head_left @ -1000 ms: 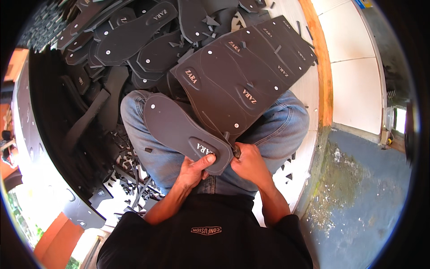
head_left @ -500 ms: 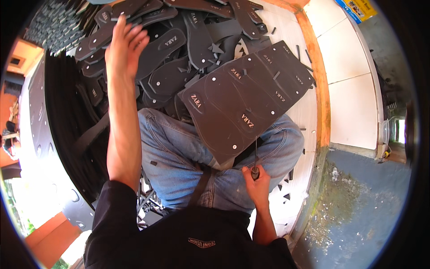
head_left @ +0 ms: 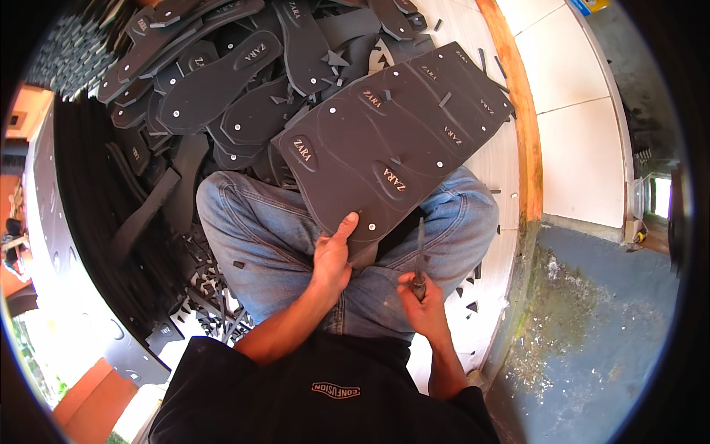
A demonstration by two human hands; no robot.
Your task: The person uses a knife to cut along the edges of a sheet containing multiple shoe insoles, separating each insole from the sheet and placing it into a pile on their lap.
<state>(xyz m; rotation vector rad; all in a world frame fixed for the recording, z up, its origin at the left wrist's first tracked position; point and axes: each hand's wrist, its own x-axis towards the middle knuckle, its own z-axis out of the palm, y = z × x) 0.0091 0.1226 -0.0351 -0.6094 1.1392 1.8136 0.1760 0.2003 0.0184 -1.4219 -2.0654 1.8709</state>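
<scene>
A dark foam sheet (head_left: pixel 344 166) with shoe-sole outlines and small white dots lies across my lap, slanting up to the right. My left hand (head_left: pixel 333 259) grips its near edge, thumb on top and the fingers hidden below. In my right hand (head_left: pixel 426 307) is a thin-bladed knife (head_left: pixel 421 244), its dark handle in my closed fingers and its blade pointing up and away. The blade stands just off the sheet's near right edge. Beyond the sheet lies a heap of cut foam soles (head_left: pixel 216 81).
A tall stack of dark sheets (head_left: pixel 89 185) stands to my left. Foam scraps (head_left: pixel 211 285) litter the floor by my left knee, and smaller bits lie by my right. An orange-brown wooden edge (head_left: pixel 529 155) runs along the right, beside white tiles (head_left: pixel 580 140) and a stained grey floor (head_left: pixel 592 311).
My left hand has come back from the sole heap to grip the sheet's near edge. The knife's blade has shifted from the sheet's edge to slightly apart from it.
</scene>
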